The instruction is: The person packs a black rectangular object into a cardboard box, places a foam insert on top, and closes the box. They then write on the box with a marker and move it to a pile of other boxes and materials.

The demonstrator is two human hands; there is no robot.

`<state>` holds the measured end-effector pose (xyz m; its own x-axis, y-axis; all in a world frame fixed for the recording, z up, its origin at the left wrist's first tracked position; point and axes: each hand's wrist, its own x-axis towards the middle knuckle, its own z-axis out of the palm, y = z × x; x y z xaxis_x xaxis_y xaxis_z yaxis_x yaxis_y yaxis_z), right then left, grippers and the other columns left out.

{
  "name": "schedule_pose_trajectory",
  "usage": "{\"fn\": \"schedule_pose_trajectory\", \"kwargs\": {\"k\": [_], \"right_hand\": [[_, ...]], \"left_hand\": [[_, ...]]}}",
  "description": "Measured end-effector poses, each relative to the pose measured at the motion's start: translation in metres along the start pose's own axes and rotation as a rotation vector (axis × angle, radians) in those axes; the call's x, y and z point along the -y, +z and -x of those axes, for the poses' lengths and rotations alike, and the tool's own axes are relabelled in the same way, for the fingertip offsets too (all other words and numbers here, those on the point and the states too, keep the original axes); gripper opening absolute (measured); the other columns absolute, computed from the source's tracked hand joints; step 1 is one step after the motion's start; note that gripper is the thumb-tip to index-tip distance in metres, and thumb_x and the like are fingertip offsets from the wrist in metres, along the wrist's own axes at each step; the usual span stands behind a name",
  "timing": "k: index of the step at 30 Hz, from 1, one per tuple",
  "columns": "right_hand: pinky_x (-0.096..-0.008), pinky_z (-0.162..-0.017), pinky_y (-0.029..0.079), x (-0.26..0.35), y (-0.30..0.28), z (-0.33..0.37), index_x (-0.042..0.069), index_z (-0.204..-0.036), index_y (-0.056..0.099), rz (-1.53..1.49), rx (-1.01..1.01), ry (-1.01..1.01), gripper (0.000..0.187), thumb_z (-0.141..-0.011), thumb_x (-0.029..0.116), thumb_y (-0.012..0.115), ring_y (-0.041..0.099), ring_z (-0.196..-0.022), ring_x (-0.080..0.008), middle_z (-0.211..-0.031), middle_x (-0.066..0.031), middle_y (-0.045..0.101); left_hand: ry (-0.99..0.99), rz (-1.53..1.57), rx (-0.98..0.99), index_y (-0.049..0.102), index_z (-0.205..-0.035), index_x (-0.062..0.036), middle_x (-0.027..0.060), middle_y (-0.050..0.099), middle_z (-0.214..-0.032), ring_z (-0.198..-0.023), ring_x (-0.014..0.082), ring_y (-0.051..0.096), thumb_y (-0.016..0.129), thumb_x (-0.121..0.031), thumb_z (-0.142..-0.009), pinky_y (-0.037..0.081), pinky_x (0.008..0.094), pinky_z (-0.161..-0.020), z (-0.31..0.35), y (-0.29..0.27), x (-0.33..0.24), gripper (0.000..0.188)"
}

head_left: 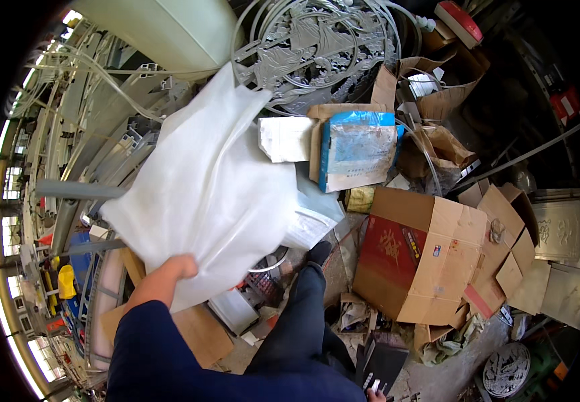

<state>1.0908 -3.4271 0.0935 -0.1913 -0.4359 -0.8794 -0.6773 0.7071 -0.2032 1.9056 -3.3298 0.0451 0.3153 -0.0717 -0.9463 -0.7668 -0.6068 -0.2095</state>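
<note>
A large white translucent sheet, like packing foam (203, 181), spreads out ahead of me on the left. My left hand (181, 266) is closed on its near edge, the fingers wrapped in its folds. At the lower edge only the fingertips of my right hand (375, 396) show, with a small white object (373, 385) at them that I cannot make out. Right beside that hand stands a dark box (382, 358). Past the sheet's right side are a white carton (285, 139) and a worn blue-and-white box (360, 151).
An opened brown-and-red cardboard box (414, 258) lies on the right, more torn cardboard (504, 234) beyond it. Ornate grey metal castings (316, 50) stack at the far side. Long metal profiles (95, 120) crowd the left; a grey bar (79, 189) juts toward the sheet.
</note>
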Motion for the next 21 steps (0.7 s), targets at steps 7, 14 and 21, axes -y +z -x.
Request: {"fn": "schedule_pose_trajectory", "kwargs": {"k": [7, 14, 21], "right_hand": [[-0.0346, -0.073, 0.05, 0.004, -0.011, -0.006, -0.005, -0.103, 0.069, -0.016, 0.056, 0.044, 0.04, -0.086, 0.031, 0.073, 0.063, -0.083, -0.0174, -0.088, -0.0106, 0.071], [-0.0362, -0.074, 0.052, -0.029, -0.02, -0.02, -0.005, -0.112, 0.067, -0.056, 0.137, 0.027, 0.043, -0.089, 0.032, 0.069, 0.067, -0.084, -0.0233, -0.095, -0.013, 0.072], [-0.0324, -0.071, 0.052, -0.07, -0.02, -0.029, -0.006, -0.105, 0.066, 0.167, 0.172, -0.198, 0.034, -0.09, 0.024, 0.069, 0.066, -0.081, -0.0196, -0.093, -0.0115, 0.071]], "left_hand": [[-0.445, -0.02, 0.302, 0.073, -0.107, -0.0023, 0.0217, 0.067, -0.119, -0.112, 0.0357, 0.065, 0.059, -0.021, -0.079, 0.051, 0.0442, -0.095, 0.215, 0.242, 0.169, 0.037], [-0.555, 0.163, 0.375, 0.074, -0.105, -0.0055, 0.0194, 0.068, -0.117, -0.111, 0.0352, 0.065, 0.061, -0.027, -0.08, 0.051, 0.0449, -0.094, 0.356, 0.405, 0.192, 0.035], [-0.067, 0.311, 0.244, 0.075, -0.104, -0.0088, 0.0172, 0.069, -0.115, -0.111, 0.0347, 0.065, 0.063, -0.033, -0.082, 0.051, 0.0457, -0.093, 0.369, 0.445, 0.135, 0.034]]}}
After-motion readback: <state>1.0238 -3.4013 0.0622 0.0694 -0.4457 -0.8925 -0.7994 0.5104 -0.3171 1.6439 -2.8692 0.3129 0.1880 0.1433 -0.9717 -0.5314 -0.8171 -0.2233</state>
